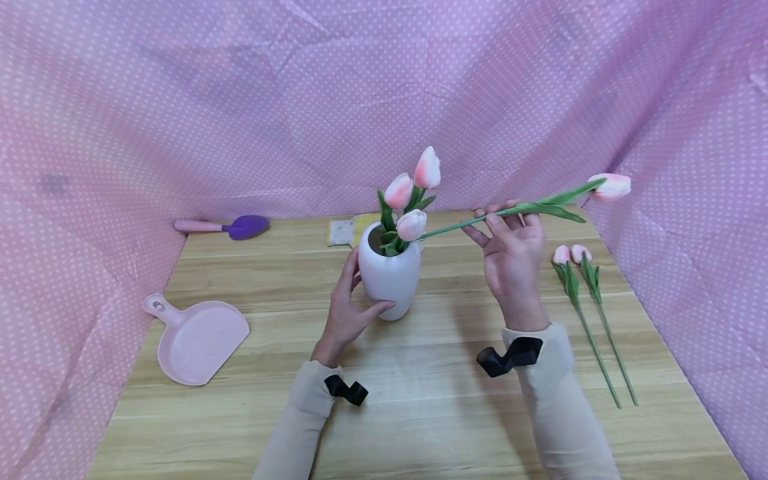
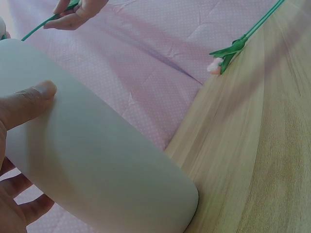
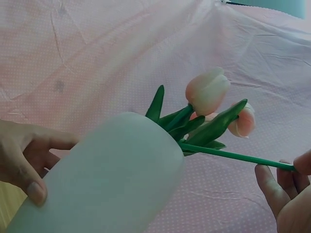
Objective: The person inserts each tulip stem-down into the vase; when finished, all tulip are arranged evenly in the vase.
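Observation:
A white vase (image 1: 393,283) stands on the table with several pale pink tulips (image 1: 427,168) in its mouth. My left hand (image 1: 351,310) grips the vase's side, thumb (image 2: 34,99) across the front and fingers behind. In my right hand (image 1: 513,257) a single tulip (image 1: 611,187) is pinched by its green stem (image 3: 238,156), lying almost level with the bloom out to the right. The stem's free end points left and overlaps the vase rim (image 3: 181,141) beside the other flowers.
Two more tulips (image 1: 588,313) lie side by side on the wooden table (image 1: 432,413) at the right. On the left are a pink dustpan (image 1: 204,340) and a purple trowel (image 1: 247,227). A yellow-and-white packet (image 1: 343,232) lies behind the vase. Pink dotted cloth (image 1: 360,87) surrounds the table.

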`<action>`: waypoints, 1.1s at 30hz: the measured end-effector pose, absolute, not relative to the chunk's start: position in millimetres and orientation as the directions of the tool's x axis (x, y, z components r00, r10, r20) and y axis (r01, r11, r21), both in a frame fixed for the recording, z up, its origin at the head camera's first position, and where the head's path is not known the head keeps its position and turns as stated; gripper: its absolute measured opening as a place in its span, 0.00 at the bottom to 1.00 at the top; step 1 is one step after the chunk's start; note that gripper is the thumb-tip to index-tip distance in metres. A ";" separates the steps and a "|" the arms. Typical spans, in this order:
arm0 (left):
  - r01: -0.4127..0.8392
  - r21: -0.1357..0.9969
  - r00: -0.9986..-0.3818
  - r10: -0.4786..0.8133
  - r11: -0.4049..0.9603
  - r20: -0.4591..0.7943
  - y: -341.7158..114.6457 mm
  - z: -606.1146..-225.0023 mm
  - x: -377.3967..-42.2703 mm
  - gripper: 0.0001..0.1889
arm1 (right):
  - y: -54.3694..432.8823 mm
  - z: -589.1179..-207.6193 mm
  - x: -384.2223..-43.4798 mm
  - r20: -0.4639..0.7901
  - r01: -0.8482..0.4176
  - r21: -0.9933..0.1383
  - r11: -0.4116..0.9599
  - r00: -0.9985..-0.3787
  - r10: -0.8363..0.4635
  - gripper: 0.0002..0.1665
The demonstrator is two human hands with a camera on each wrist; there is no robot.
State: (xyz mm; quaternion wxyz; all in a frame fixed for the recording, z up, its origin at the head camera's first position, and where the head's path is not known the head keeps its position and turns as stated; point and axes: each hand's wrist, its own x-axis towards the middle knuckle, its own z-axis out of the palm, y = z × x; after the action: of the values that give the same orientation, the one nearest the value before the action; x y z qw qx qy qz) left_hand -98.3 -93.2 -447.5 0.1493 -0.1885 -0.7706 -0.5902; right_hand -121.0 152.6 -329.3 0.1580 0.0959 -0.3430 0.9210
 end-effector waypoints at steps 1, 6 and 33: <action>0.467 0.853 -0.884 0.114 0.231 0.453 -93.1 -447.4 -98.3 0.57 | 150.9 -329.5 -121.0 0.285 -0.355 -0.612 -0.706 -0.932 0.222 0.12; 0.469 0.853 -0.883 0.118 0.227 0.454 -93.1 -447.2 -98.4 0.57 | 143.1 -329.5 -120.6 0.283 -0.342 -0.649 -0.679 -0.938 0.203 0.13; 0.464 0.855 -0.886 0.112 0.232 0.450 -92.8 -447.8 -98.8 0.57 | 115.9 -328.4 -118.1 0.396 -0.402 -0.787 -0.468 -0.911 0.116 0.19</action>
State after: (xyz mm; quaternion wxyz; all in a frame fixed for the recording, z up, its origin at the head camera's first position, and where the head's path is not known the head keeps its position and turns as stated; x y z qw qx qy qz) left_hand -98.8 -92.8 -447.8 0.1488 -0.1867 -0.7706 -0.5910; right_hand -118.1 115.9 -328.4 0.1532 0.1452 -0.4923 0.8444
